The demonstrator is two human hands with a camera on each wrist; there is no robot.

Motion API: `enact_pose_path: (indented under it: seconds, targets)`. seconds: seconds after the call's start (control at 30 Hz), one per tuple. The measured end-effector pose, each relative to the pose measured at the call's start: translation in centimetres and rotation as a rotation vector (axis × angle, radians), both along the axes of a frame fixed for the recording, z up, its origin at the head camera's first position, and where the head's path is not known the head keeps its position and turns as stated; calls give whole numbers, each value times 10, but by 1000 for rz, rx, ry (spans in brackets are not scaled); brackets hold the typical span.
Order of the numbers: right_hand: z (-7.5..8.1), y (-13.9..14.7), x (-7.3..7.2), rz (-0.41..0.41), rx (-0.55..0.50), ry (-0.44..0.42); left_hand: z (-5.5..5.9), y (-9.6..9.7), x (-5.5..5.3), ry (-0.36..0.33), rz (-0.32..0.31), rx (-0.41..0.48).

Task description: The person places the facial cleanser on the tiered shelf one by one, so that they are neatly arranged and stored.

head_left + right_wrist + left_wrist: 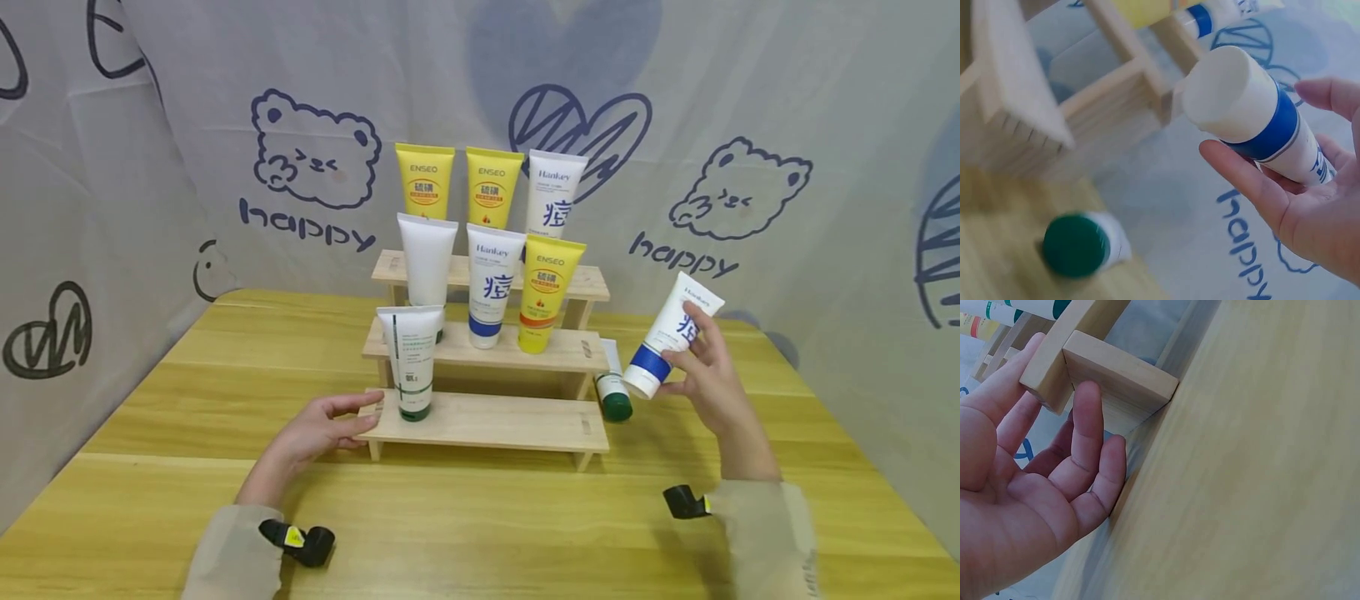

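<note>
My right hand point(708, 371) grips a white squeeze tube with a blue band point(669, 333), held tilted above the table to the right of the wooden tiered stand point(495, 421). In the right wrist view its white cap point(1222, 94) points toward the stand. My left hand point(322, 429) holds the left end of the stand's lowest shelf; in the left wrist view the fingers point(1088, 419) curl by the shelf end and its leg. A white tube with a green cap point(414, 367) stands upright on that shelf, near the left hand.
On the middle shelf stand a white tube point(427, 262), a blue-banded tube point(491, 292) and a yellow tube point(550, 296). The top shelf holds two yellow tubes point(425, 183) and a white one point(553, 192). A green-capped tube point(615, 387) lies on the table beside the stand. A printed cloth point(450, 75) hangs behind.
</note>
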State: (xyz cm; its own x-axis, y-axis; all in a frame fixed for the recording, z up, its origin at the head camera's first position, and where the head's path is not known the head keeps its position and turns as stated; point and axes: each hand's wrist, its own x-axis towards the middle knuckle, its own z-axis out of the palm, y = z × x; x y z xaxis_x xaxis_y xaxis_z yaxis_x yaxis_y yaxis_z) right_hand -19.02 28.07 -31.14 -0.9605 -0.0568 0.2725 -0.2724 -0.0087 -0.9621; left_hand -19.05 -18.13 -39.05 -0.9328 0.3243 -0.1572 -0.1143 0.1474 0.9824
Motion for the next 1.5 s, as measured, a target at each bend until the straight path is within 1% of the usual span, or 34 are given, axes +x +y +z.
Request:
enact_pose_path:
  seconds: [0.1, 0.2, 0.37, 0.6, 0.73, 0.83, 1.03, 1.23, 1.5]
  targets:
    - [4, -6, 2, -1, -37, 7, 0, 0, 0, 4, 0, -4]
    - [8, -14, 5, -24, -49, 11, 0, 1, -1, 9, -2, -3]
    - [11, -25, 9, -33, -54, 53, -2, 1, -2, 12, -8, 10]
    - [18, -40, 17, -31, 44, 127, -3, 0, -1, 18, -9, 10]
    - [21, -51, 20, -1, 50, 168, -2, 0, -1, 20, -12, 8]
    - [22, -61, 21, 20, 40, 169, -2, -1, -1, 20, -12, 3]
    - [17, -80, 21, 46, 78, 177, -1, 0, -1, 19, -14, 5]
    - [7, -95, 17, 108, 78, 190, -1, 0, -1, 30, -19, 2]
    - [-5, -112, 12, 145, 41, 135, -4, -1, -2, 31, -17, 11]
